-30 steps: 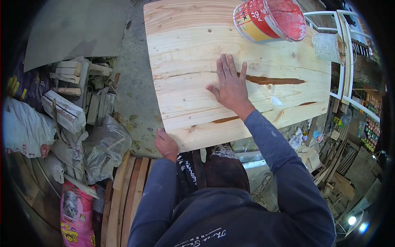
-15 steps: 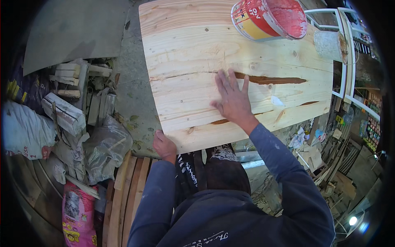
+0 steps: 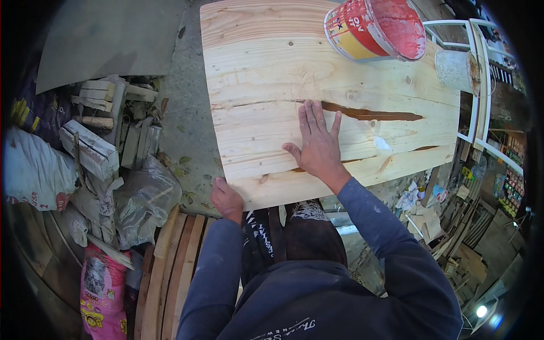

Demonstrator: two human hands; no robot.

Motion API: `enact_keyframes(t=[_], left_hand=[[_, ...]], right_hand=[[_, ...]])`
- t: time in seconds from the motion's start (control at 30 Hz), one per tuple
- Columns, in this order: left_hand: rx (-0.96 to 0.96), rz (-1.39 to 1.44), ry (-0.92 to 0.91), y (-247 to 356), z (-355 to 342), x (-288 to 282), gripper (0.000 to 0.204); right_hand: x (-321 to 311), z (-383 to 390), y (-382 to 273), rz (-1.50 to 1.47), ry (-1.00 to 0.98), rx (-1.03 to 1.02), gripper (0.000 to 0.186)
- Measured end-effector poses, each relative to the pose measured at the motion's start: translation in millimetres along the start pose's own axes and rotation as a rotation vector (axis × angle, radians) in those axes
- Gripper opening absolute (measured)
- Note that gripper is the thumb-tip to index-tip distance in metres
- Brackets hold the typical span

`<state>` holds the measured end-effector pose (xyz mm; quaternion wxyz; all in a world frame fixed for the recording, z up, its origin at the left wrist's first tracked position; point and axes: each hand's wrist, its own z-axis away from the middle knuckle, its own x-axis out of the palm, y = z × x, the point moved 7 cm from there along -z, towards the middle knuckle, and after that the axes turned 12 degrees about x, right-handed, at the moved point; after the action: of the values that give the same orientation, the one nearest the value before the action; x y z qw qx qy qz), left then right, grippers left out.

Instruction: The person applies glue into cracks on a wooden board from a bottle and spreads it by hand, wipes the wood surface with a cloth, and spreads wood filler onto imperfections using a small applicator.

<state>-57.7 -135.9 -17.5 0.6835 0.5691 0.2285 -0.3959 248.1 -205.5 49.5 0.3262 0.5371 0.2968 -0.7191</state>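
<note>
Slid right hand (image 3: pixel 318 146) toward near edge of wooden panel (image 3: pixel 255 133), to dark crack (image 3: pixel 374 114), with flat, empty fingers (image 3: pixel 311 118); cannot tell grip of left hand (image 3: pixel 227 200) at near-left corner.

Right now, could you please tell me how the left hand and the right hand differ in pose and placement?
The left hand is at the near left corner of the knotty wooden board, while the right hand lies palm down farther in on its face. The right hand's fingers are stretched out in view; the left hand's are largely hidden. Both hands are bare and come from dark blue sleeves.
</note>
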Motion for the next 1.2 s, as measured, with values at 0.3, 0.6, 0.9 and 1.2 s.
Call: enact_keyframes(t=[0.3,0.6,0.9,1.2], left_hand=[[0.022,0.048,-0.003,6,-1,2,0.045],[-0.03,-0.005,-0.014,-7,2,-2,0.046],[-0.054,0.054,-0.047,-7,2,-1,0.045],[-0.034,0.105,-0.04,-3,-3,0,0.041]], right_hand=[[-19,-131,20,-0.406,0.274,0.018,0.091],[8,-68,-55,-0.02,0.091,-0.152,0.1],[3,-74,-94,-0.053,0.057,-0.278,0.102],[5,-57,-147,0.03,0.045,-0.337,0.1]])
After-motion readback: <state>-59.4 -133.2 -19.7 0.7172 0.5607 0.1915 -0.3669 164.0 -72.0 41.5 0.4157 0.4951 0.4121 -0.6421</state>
